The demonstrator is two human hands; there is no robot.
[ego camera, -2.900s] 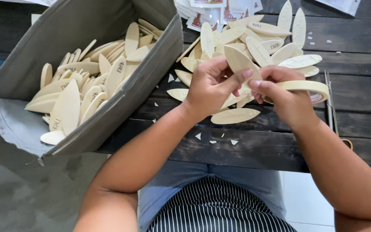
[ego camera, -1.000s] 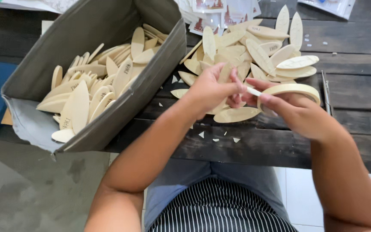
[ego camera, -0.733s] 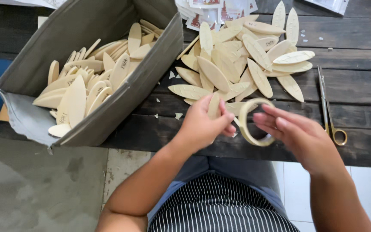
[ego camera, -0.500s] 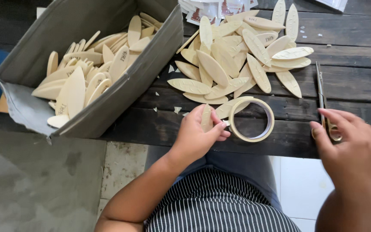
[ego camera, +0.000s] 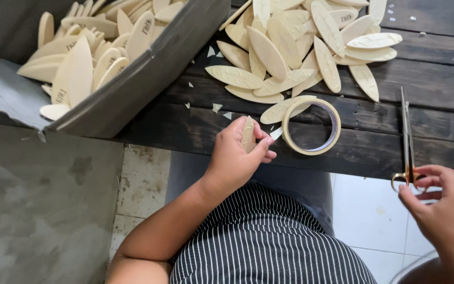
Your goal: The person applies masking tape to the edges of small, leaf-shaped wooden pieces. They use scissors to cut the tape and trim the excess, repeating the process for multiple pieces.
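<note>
Left hand (ego camera: 235, 155) grip clenched around a pale leaf-shaped wooden piece (ego camera: 248, 134) at the near edge of the dark plank surface (ego camera: 437, 89), tape roll (ego camera: 311, 127) just beside, right hand (ego camera: 445, 205) fingers grasping gold scissors (ego camera: 408, 142) handles at the near right edge, grey box (ego camera: 132, 89) of leaf pieces at the far left corner.

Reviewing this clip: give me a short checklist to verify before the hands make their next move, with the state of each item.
1. Left hand grips a pale leaf-shaped piece: ok.
2. Tape strip runs from that piece to the tape roll: ok, a short strip shows between them.
3. Tape roll lies flat on the dark wooden table: ok.
4. Right hand has its fingers at the handles of the scissors: ok; whether they are through the loops, cannot tell.
5. Scissor blades shut: ok, they lie closed along the table.
6. Blades clear of the strip: ok, apart from it.
</note>
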